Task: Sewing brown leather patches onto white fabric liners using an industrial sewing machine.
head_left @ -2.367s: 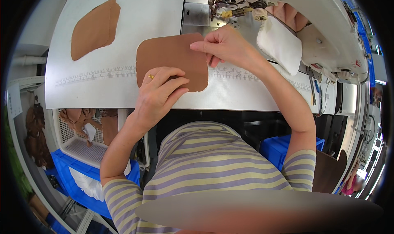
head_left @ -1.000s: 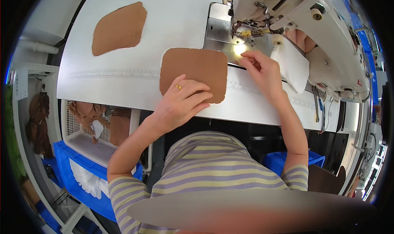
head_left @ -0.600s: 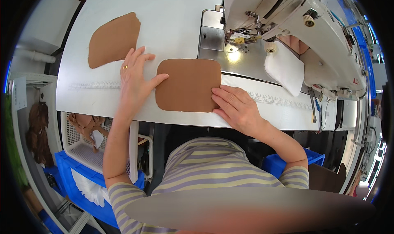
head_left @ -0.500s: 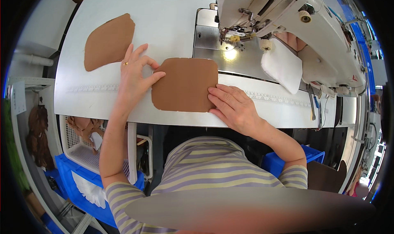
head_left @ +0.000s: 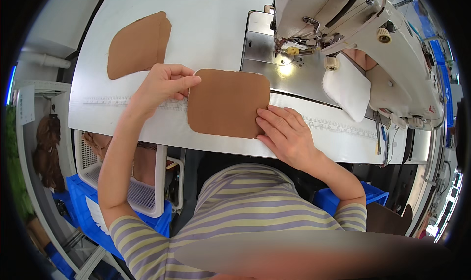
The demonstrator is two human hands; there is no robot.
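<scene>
A brown rounded-corner panel [head_left: 228, 103], leather or fabric, lies at the front of the white sewing table with a thin pale edge showing in places. My left hand [head_left: 169, 83] pinches its upper left corner between thumb and curled fingers. At the lower right corner, my right hand [head_left: 287, 133] grips the edge, fingers on top and the thumb by the bottom edge. Another brown piece [head_left: 137, 47] with a layered right side rests farther left on the table. The sewing machine [head_left: 338, 29] stands beyond the panel to the right, its lamp lighting the metal plate [head_left: 260, 47].
A white padded piece [head_left: 347, 88] lies under the machine arm. Small hand tools [head_left: 380, 133] sit near the table's right end. Below the left edge, a white plastic basket [head_left: 147, 199] holds brown pieces above a blue crate [head_left: 83, 211]. Another blue bin [head_left: 375, 194] is at lower right.
My left hand's spread fingers have curled in, closing on the panel's upper left corner. The whole scene has shifted slightly rightward in view; the panel stays between both hands.
</scene>
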